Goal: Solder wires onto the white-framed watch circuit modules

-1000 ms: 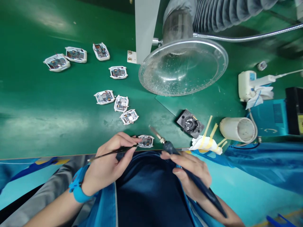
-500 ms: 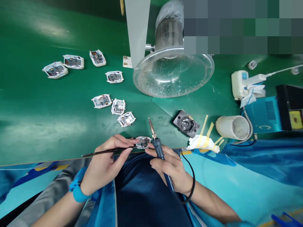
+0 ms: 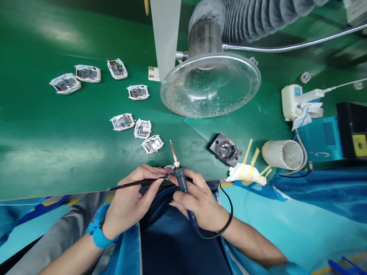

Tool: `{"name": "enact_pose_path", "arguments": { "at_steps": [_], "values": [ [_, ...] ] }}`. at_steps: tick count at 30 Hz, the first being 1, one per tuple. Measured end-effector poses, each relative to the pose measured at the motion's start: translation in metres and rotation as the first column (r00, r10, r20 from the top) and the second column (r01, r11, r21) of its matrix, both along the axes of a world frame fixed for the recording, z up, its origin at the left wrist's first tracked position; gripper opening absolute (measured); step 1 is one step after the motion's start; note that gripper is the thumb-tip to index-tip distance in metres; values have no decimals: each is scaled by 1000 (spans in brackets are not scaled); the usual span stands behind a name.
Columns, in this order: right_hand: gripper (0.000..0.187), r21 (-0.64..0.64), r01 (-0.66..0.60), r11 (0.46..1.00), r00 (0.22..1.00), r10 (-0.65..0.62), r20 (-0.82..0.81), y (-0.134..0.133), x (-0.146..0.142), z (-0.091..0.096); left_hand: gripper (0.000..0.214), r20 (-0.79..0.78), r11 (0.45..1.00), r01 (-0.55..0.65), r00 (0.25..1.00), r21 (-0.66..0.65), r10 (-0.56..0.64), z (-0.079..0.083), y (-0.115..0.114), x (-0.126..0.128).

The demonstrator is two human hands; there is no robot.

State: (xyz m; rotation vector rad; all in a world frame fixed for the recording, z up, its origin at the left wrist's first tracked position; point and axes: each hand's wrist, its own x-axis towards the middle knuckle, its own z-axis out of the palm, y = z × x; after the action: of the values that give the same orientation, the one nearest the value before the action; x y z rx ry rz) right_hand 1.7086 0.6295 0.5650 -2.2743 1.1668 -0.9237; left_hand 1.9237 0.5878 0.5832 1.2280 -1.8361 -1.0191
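Observation:
My left hand [image 3: 137, 193] is closed on dark tweezers [image 3: 126, 185], whose tip points right toward a small white watch case [image 3: 169, 168] at the table edge. In my right hand [image 3: 197, 198] is a soldering iron [image 3: 180, 177], its metal tip pointing up and away from me. The iron's handle and my fingers cover most of the watch case. Fingertips of both hands are at the case. More open white watch cases with circuit boards inside, such as this one [image 3: 153, 144], lie on the green table to the left.
A clear fume-extraction hood [image 3: 210, 103] on a grey hose stands beyond my hands. To the right are a black fixture block [image 3: 226, 149], a white wad with yellow strips [image 3: 246, 172], a white cup [image 3: 268, 154] and a blue box [image 3: 319, 139]. The iron's cord [image 3: 231, 206] loops beside my right wrist.
My right hand and the soldering iron have shifted left, and the iron now covers more of the watch case. My left hand with the tweezers has moved slightly right.

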Motion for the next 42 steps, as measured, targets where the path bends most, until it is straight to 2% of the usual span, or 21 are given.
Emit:
{"name": "enact_pose_path", "arguments": {
  "at_steps": [6, 13, 19, 23, 28, 32, 42],
  "values": [
    [10, -31, 35, 999, 996, -32, 83, -1, 0, -1, 6, -1, 999, -6, 1000, 41, 6, 2, -3, 1],
    [8, -58, 10, 998, 1000, -9, 22, -4, 2, -1, 6, 41, 1000, -12, 999, 1, 12, 2, -1, -3],
    [5, -58, 42, 997, 996, -38, 78, -3, 2, -2, 9, 60, 1000, 11, 998, -23, -10, 4, -1, -2],
    [5, -44, 12, 999, 1000, -12, 6, -3, 3, -2, 11, 70, 999, 11, 998, -40, -8, 3, -1, -2],
    [4, -48, 55, 997, 992, -49, 119, -2, -1, -2, 12, 14, 1000, -19, 1000, -19, 19, 4, 0, -6],
    [10, -12, 28, 1000, 986, -26, 164, -1, -7, 0, 10, 16, 1000, -21, 1000, -23, 21, 4, 0, -5],
    [4, -24, 57, 998, 983, -52, 175, -2, -5, -1, 12, -64, 999, 10, 998, 46, -7, -1, 3, 2]
  ]
}}
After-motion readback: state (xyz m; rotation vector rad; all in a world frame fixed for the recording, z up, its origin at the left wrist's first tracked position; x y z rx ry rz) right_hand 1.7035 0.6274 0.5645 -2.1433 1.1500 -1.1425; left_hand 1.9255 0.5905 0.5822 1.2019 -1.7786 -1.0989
